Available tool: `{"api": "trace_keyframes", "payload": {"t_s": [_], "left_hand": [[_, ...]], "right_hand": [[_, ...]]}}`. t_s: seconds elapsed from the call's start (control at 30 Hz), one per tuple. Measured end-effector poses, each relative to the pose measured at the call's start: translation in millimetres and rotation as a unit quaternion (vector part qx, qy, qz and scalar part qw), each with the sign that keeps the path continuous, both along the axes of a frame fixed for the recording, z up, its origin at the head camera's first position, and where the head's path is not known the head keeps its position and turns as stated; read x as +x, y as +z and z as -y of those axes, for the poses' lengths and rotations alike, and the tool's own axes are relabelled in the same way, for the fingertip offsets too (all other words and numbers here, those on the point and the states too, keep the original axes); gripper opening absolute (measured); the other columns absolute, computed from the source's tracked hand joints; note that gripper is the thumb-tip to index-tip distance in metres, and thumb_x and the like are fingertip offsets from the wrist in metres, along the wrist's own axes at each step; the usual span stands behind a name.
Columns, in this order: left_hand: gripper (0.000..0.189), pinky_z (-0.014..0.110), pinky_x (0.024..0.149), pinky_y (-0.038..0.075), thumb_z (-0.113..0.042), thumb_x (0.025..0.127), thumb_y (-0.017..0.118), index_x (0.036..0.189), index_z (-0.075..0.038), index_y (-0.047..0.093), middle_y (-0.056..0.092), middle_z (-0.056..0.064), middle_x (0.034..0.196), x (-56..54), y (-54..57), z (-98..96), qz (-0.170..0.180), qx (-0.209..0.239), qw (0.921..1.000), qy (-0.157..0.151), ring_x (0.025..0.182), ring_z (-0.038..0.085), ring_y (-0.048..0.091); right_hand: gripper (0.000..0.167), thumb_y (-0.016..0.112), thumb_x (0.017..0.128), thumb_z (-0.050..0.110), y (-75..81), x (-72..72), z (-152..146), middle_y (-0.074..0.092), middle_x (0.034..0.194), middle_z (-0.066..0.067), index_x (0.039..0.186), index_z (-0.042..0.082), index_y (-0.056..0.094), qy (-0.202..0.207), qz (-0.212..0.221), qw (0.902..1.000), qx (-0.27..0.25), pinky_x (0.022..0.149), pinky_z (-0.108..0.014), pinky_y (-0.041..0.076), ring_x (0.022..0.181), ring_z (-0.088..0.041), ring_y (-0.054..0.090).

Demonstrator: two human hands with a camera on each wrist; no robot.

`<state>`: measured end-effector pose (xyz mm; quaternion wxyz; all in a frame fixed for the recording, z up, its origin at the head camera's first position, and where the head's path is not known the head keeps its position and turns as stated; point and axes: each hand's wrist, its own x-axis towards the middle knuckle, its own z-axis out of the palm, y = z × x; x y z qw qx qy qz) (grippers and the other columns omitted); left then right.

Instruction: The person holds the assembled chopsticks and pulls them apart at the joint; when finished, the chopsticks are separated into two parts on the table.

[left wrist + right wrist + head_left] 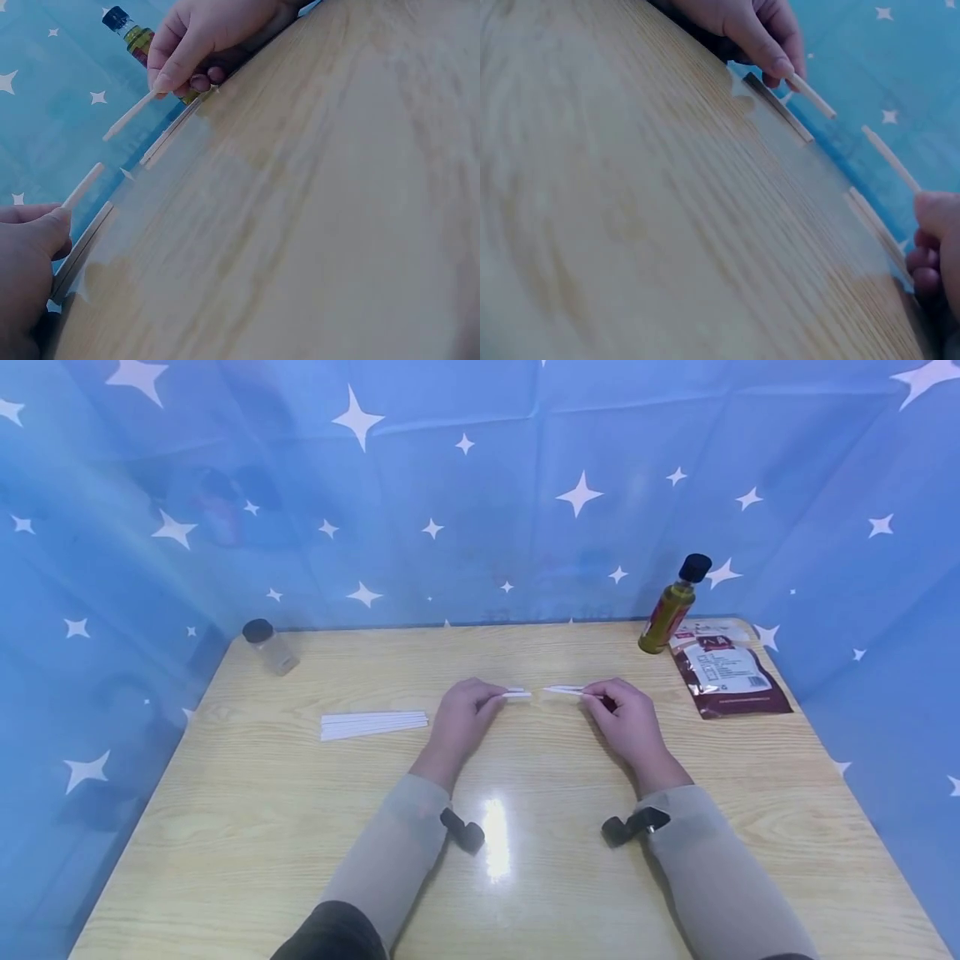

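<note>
My left hand (467,714) pinches a short, thin white stick (519,695) between thumb and finger, its free end pointing right. Facing it across a small gap, another slim white stick (558,690) is pinched in my right hand (622,717). In the left wrist view both sticks are raised over the table, the left-hand stick (84,184) apart from the right-hand stick (127,116). Below each, the right wrist view has a pale strip (780,109) at table level; whether it is a reflection or another stick I cannot tell. Left of my left hand lie several white sticks (373,725) side by side.
At the back left stands a clear jar with a black lid (272,647). A dark-capped bottle of yellow-green liquid (666,618) is at the back right, beside a maroon and white packet (727,672). The wooden table (225,827) meets a blue starred curtain (420,468).
</note>
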<state>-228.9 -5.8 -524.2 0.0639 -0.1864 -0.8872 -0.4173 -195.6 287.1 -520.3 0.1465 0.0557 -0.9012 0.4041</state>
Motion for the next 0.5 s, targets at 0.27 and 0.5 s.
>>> {"api": "trace_keyframes", "payload": {"t_s": [0.27, 0.5], "left_hand": [[0.01, 0.034, 0.093, 0.052, -0.02, 0.097, 0.081, 0.106, -0.016, 0.084, 0.064, -0.001, 0.11, 0.8, 0.4, -2.3, -0.051, 0.001, 0.9977, 0.044, 0.108, 0.02, 0.056], [0.009, 0.031, 0.089, 0.052, -0.021, 0.097, 0.082, 0.105, -0.017, 0.084, 0.063, -0.003, 0.11, -1.6, -0.4, -3.3, -0.051, -0.009, 0.9965, 0.066, 0.107, 0.018, 0.054]], "right_hand": [[0.009, 0.079, 0.098, 0.013, 1.3, 0.9, 1.9, 0.07, 0.1, -0.007, 0.105, 0.007, 0.082, -0.007, -0.079, 0.9964, 0.029, 0.08, -0.036, 0.049, 0.09, -0.024, 0.062], [0.009, 0.081, 0.097, 0.012, 2.6, -1.7, -2.9, 0.067, 0.105, -0.014, 0.104, 0.006, 0.082, -0.024, -0.074, 0.9951, 0.061, 0.09, -0.052, 0.044, 0.103, -0.035, 0.057]]}}
